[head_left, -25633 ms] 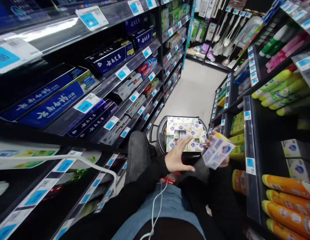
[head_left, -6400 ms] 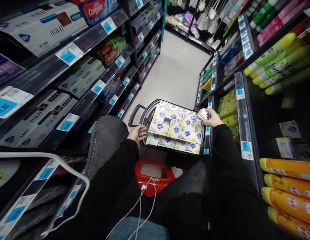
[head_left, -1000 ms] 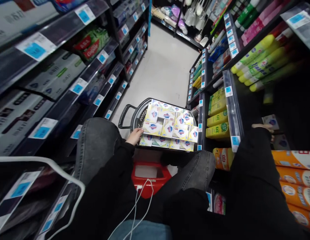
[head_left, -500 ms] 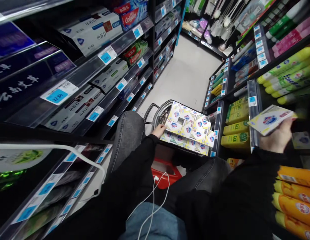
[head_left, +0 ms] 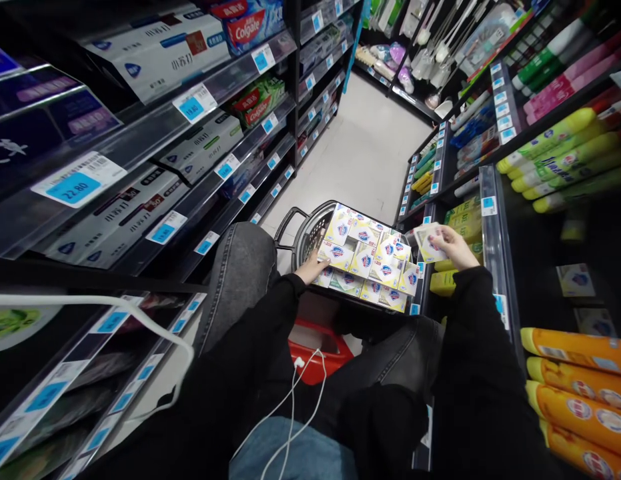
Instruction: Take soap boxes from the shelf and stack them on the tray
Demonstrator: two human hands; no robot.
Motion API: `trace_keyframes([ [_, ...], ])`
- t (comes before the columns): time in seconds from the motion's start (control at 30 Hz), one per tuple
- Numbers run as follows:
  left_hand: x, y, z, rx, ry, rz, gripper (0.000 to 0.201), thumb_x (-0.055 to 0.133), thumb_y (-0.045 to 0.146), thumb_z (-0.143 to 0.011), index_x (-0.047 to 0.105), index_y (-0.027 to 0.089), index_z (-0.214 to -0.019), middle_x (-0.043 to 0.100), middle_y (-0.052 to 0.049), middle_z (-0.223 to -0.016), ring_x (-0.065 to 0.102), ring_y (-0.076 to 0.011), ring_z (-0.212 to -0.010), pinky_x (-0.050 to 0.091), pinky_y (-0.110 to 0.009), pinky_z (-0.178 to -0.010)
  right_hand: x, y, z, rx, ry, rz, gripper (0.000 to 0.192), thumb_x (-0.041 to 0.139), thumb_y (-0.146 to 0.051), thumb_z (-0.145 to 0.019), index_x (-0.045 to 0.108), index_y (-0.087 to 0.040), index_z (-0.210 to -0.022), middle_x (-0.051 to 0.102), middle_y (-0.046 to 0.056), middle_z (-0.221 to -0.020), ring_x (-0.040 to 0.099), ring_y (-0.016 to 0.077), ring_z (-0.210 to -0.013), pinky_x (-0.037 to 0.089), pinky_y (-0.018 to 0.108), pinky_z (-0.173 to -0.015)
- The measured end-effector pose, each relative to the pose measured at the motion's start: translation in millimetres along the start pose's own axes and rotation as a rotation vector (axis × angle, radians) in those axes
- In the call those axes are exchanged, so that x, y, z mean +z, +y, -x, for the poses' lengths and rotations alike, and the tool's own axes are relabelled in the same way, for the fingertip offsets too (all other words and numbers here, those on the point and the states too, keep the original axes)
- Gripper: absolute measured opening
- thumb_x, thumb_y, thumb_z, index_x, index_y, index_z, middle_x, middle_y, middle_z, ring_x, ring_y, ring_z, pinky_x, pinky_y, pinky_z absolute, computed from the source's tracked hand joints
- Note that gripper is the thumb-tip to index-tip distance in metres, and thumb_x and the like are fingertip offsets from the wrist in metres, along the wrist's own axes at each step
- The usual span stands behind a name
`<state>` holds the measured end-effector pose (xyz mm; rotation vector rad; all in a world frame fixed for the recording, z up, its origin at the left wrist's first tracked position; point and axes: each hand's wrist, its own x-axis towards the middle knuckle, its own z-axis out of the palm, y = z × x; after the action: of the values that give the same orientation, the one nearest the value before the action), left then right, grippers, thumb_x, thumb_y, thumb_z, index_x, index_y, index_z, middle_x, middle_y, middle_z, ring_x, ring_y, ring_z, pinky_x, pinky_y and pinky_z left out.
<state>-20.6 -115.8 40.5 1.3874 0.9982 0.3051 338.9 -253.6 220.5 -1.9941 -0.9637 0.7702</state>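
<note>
A dark shopping basket [head_left: 310, 230] stands on the aisle floor in front of my knees, piled with several yellow-and-white soap boxes [head_left: 363, 257]. My left hand [head_left: 313, 269] rests on the basket's near left edge, fingers touching the boxes. My right hand [head_left: 450, 245] holds one soap box [head_left: 426, 242] just above the basket's right side, next to the right-hand shelf. My black sleeves and grey jeans fill the lower picture.
Shelves of toothpaste boxes [head_left: 155, 50] with blue price tags line the left. On the right, shelves hold yellow and orange bottles [head_left: 575, 363] and soap boxes [head_left: 573, 279]. A red stool [head_left: 315, 347] sits under me. A white floor aisle [head_left: 365, 153] runs ahead.
My right hand has come down from the right shelf with a soap box to the basket's right side. My left hand has stayed on the basket edge.
</note>
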Motion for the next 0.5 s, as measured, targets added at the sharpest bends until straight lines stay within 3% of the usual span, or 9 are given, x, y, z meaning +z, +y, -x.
trace_keyframes([
  [0.13, -1.5, 11, 6, -0.05, -0.004, -0.013, 0.082, 0.058, 0.051, -0.076, 0.039, 0.009, -0.143, 0.045, -0.019, -0.148, 0.038, -0.0311, -0.14, 0.028, -0.04, -0.115, -3, 22, -43, 0.054, -0.147, 0.237, 0.047, 0.083, -0.034, -0.055, 0.071, -0.013, -0.096, 0.071, 0.008, -0.09, 0.066, 0.0252, -0.086, 0.055, 0.044, -0.087],
  [0.3, -4.4, 14, 10, -0.062, -0.005, -0.01, 0.078, 0.054, 0.052, -0.077, 0.042, 0.01, -0.142, 0.041, -0.016, -0.151, 0.036, -0.0301, -0.141, 0.026, -0.039, -0.116, 13, 47, -68, 0.16, -0.381, 0.203, 0.053, 0.087, -0.034, -0.05, 0.072, -0.012, -0.096, 0.07, 0.006, -0.082, 0.064, 0.021, -0.077, 0.055, 0.04, -0.081],
  [0.5, -3.9, 7, 7, -0.067, 0.039, 0.016, 0.079, 0.062, 0.057, -0.073, 0.048, 0.015, -0.139, 0.049, -0.014, -0.145, 0.041, -0.0312, -0.137, 0.032, -0.039, -0.112, 23, 68, -77, 0.136, -0.338, 0.104, 0.058, 0.088, -0.042, -0.044, 0.067, -0.014, -0.089, 0.07, 0.006, -0.081, 0.063, 0.0173, -0.072, 0.055, 0.034, -0.073],
])
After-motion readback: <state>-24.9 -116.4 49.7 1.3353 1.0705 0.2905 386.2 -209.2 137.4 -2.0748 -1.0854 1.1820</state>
